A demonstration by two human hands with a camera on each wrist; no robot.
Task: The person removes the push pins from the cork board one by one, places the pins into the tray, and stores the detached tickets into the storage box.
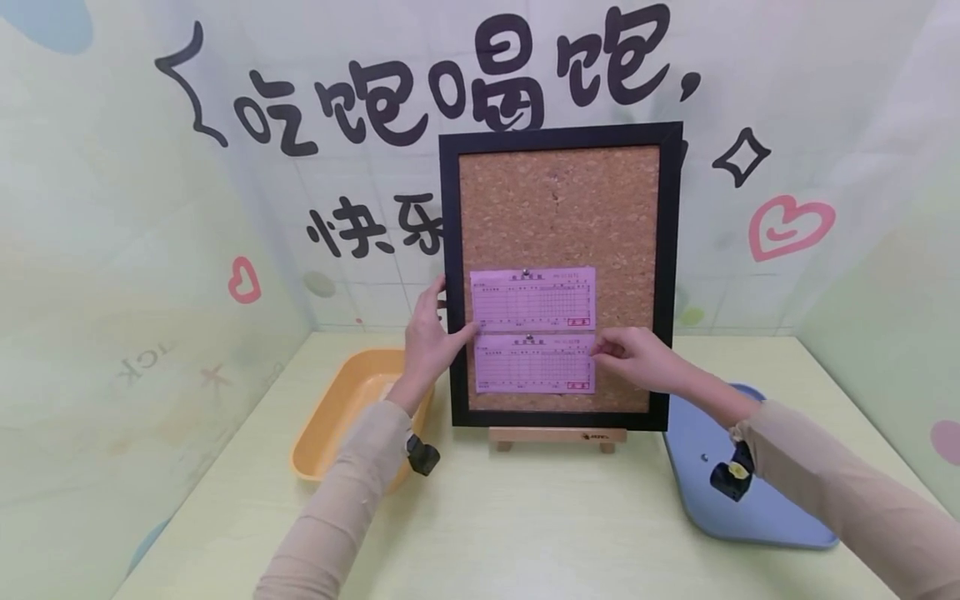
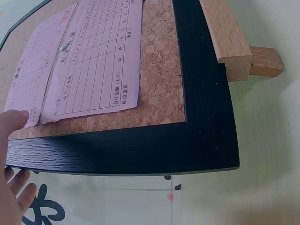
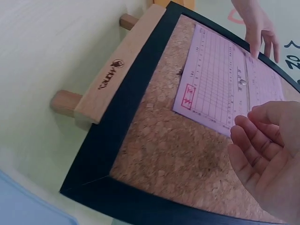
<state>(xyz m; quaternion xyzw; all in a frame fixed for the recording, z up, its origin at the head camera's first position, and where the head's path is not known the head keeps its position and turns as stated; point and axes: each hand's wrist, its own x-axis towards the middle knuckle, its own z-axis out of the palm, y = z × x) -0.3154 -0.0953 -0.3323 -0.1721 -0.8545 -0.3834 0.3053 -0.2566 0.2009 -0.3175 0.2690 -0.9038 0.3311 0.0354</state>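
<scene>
A black-framed cork board [image 1: 558,208] stands upright on a small wooden easel [image 1: 555,435]. Two pink printed slips are pinned to it, the upper slip [image 1: 532,298] directly above the lower slip [image 1: 532,364]. My left hand [image 1: 429,337] is at the board's left edge: its thumb [image 2: 13,121] presses where the slips' left ends meet, and its straight fingers lie beside the frame [image 2: 140,150]. My right hand [image 1: 633,357] reaches the right end of the lower slip [image 3: 215,79], with loosely curled fingers [image 3: 262,126] that hold nothing I can see.
A yellow basin [image 1: 330,417] sits on the table left of the easel, partly under my left forearm. A blue tray [image 1: 705,500] lies at the right under my right wrist, with a small pin [image 1: 703,457] on it. Walls close in behind and at both sides.
</scene>
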